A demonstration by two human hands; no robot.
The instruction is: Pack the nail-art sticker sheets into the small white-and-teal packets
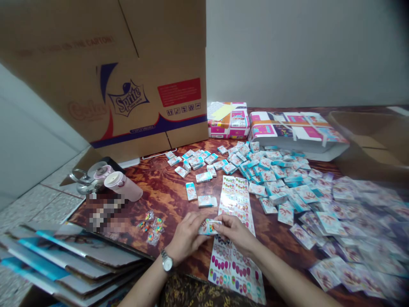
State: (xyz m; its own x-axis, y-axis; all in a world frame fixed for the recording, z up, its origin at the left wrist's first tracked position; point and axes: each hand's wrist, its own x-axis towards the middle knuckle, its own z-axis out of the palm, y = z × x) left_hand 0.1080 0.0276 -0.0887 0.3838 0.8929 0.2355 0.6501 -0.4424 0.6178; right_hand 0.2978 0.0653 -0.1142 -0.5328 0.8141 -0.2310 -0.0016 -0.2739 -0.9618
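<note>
My left hand (185, 236) and my right hand (234, 232) meet over the wood-grain table, both pinching a small white-and-teal packet (209, 227). Its exact contents are hidden by my fingers. Long sheets of printed stickers (236, 204) lie just beyond and beneath my right hand, with a second colourful sheet (234, 268) nearer me. Two loose packets (200, 200) rest close to my fingertips. A large scattered pile of similar packets (275, 183) spreads across the table to the right. A wristwatch (166, 261) sits on my left wrist.
A printed cardboard carton (128, 85) stands at the back left, with wrapped paper bundles (295, 128) beside it. A pink-and-white tumbler (123, 185) and small clear bags (150, 226) sit left. Flattened cardboard sheets (64, 264) lie at lower left; an open box (367, 145) stands right.
</note>
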